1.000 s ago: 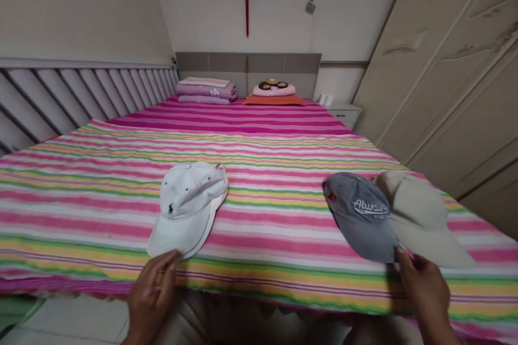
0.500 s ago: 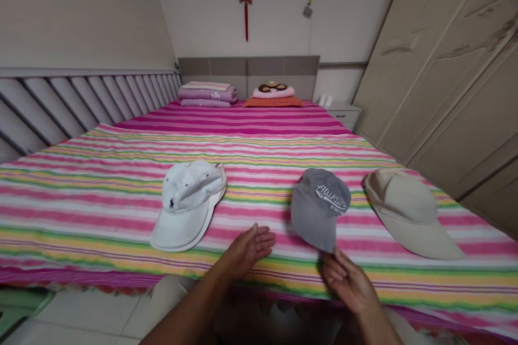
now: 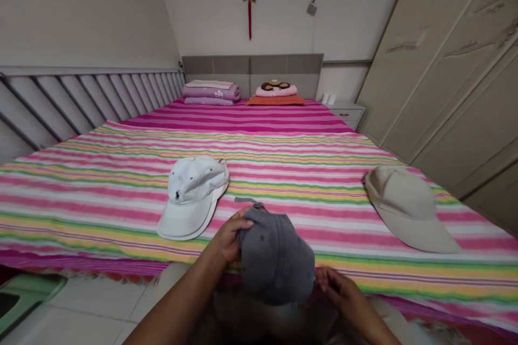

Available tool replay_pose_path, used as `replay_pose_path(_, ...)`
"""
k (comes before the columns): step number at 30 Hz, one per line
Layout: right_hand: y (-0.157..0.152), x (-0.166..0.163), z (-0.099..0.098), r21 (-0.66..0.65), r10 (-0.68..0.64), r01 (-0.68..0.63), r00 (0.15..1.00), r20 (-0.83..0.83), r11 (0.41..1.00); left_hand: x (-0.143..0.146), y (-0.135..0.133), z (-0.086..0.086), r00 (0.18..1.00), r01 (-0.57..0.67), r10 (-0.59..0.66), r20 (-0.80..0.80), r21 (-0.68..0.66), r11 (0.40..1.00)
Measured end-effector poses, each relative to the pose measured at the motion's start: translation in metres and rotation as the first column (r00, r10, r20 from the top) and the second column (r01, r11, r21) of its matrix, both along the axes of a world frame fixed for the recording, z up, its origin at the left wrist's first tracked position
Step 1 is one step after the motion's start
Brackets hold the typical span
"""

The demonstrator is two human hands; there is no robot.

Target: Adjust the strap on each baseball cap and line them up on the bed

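Note:
A grey baseball cap (image 3: 277, 259) is lifted off the bed's front edge, its crown towards me and its loose back strap at the upper left. The thumb and fingers of my left hand (image 3: 230, 237) are closed on its back rim. My right hand (image 3: 340, 294) is at the cap's right edge with fingers bent and pinched against it; the brim is hidden from view. To the left lies a white baseball cap (image 3: 194, 191) with a small dark logo, a second pale brim edge showing under its own. A beige cap (image 3: 404, 205) rests at the right, brim towards the front.
The striped bedspread (image 3: 283, 145) spreads under the caps. Folded purple bedding (image 3: 210, 92) and a pink and orange stack (image 3: 277, 94) lie by the headboard (image 3: 283, 67). A railing (image 3: 101, 94) runs along the left, a wardrobe (image 3: 453, 75) at the right. A green stool (image 3: 36, 294) stands at lower left.
The grey cap has come off the bed, left and towards me, and has turned so its lettering no longer shows. My left hand, open before, has taken hold of it.

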State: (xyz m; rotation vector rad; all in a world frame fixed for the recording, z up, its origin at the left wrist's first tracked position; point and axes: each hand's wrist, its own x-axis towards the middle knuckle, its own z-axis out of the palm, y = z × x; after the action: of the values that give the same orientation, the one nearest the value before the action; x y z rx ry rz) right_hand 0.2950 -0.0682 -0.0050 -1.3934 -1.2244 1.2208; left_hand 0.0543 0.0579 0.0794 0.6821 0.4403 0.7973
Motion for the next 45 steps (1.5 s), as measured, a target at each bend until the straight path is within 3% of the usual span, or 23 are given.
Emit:
replay_pose_path(3,0.012,-0.012,0.053,0.114,-0.060,0.055,0.997,0.042,0.992,0.004,-0.022,0.005,0.986,0.166,-0.168,0.017,0.076,0.983)
replay_pose_path(5,0.018,-0.029,0.085,0.161,-0.015,0.014,1.000,0.009,0.987,0.007,-0.032,0.007,0.974,0.227,-0.226,-0.019,0.083,0.970)
replay_pose_path(7,0.021,-0.047,0.106,0.196,0.066,-0.063,0.998,-0.009,0.979,0.008,-0.040,0.009,0.970,0.235,-0.229,-0.079,0.073,0.969)
replay_pose_path(9,0.022,-0.062,0.115,0.183,0.156,-0.144,0.986,-0.053,0.973,0.006,-0.044,0.010,0.969,0.217,-0.206,-0.136,0.070,0.974)
replay_pose_path(12,0.022,-0.074,0.114,0.155,0.219,-0.198,0.966,-0.134,0.968,0.001,-0.046,0.011,0.966,0.205,-0.179,-0.185,0.133,0.970)
replay_pose_path(14,0.021,-0.076,0.111,0.184,0.205,-0.184,0.974,-0.101,0.966,-0.002,-0.047,0.011,0.960,0.213,-0.169,-0.222,0.189,0.959)
replay_pose_path(18,0.017,-0.074,0.116,0.335,0.135,-0.208,0.964,0.227,0.919,-0.003,-0.050,0.011,0.946,0.202,-0.120,-0.301,0.258,0.945)
replay_pose_path(23,0.010,-0.072,0.126,0.488,0.060,-0.372,0.839,0.541,0.790,0.001,-0.056,0.017,0.937,0.171,-0.052,-0.345,0.326,0.930)
replay_pose_path(27,0.006,-0.074,0.126,0.568,-0.161,-0.442,0.673,0.722,0.694,0.001,-0.059,0.023,0.904,0.194,-0.018,-0.427,0.374,0.907)
replay_pose_path(30,0.005,-0.078,0.125,0.660,-0.354,-0.435,0.596,0.721,0.612,0.000,-0.059,0.024,0.876,0.208,0.030,-0.482,0.432,0.878)
replay_pose_path(34,0.004,-0.082,0.125,0.681,-0.466,-0.477,0.500,0.730,0.555,-0.002,-0.060,0.022,0.831,0.220,0.092,-0.548,0.477,0.851)
replay_pose_path(38,0.003,-0.085,0.122,0.641,-0.511,-0.550,0.393,0.764,0.535,-0.003,-0.060,0.019,0.805,0.232,0.142,-0.576,0.526,0.818)
replay_pose_path(41,0.004,-0.085,0.118,0.614,-0.493,-0.556,0.372,0.787,0.560,-0.002,-0.062,0.018,0.782,0.237,0.212,-0.586,0.594,0.769)
replay_pose_path(43,0.005,-0.084,0.114,0.617,-0.441,-0.515,0.432,0.786,0.595,-0.001,-0.064,0.017,0.774,0.237,0.222,-0.593,0.596,0.767)
replay_pose_path(45,0.007,-0.083,0.111,0.608,-0.316,-0.421,0.580,0.751,0.673,-0.001,-0.066,0.016,0.786,0.219,0.200,-0.584,0.567,0.794)
